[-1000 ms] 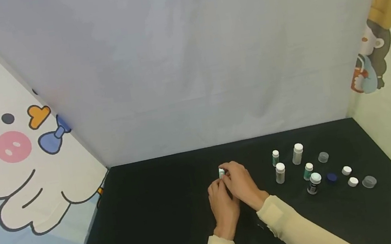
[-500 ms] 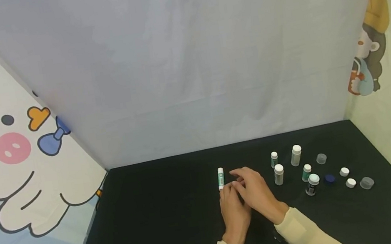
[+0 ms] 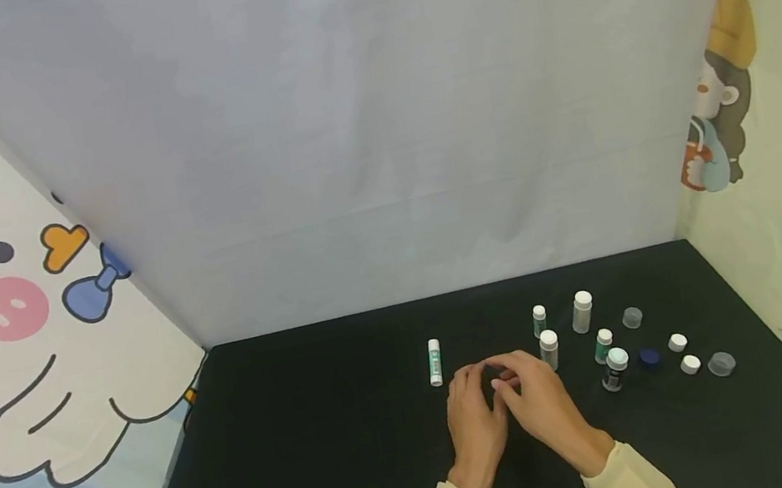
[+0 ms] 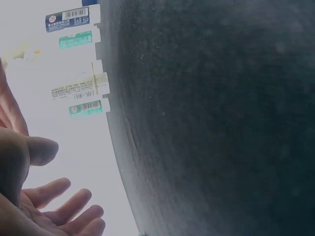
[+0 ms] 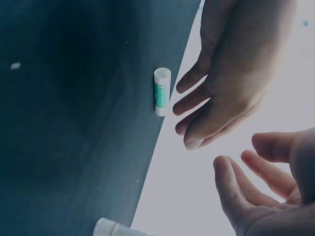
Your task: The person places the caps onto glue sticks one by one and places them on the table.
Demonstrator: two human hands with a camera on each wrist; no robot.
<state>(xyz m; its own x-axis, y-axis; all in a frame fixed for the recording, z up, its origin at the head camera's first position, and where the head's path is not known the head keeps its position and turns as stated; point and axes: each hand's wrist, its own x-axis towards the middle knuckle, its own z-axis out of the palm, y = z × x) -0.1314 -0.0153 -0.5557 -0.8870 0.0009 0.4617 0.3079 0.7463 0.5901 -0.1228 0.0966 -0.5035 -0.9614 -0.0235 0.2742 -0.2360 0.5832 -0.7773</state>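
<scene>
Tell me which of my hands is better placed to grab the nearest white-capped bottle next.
Right, most likely. The right hand is closer to that white-capped bottle and seems to hold nothing. The left hand sits nearer the white-and-green tube and would probably reach across the right.

The green-and-white tube [image 3: 435, 363], held one second earlier at the fingertips of the left hand [image 3: 475, 417] and the right hand [image 3: 540, 400], has been released and is now fully exposed on the table [image 3: 298, 435]. The left hand has been drawn clear to the right; the right hand has been shifted farther right and nearer.
</scene>
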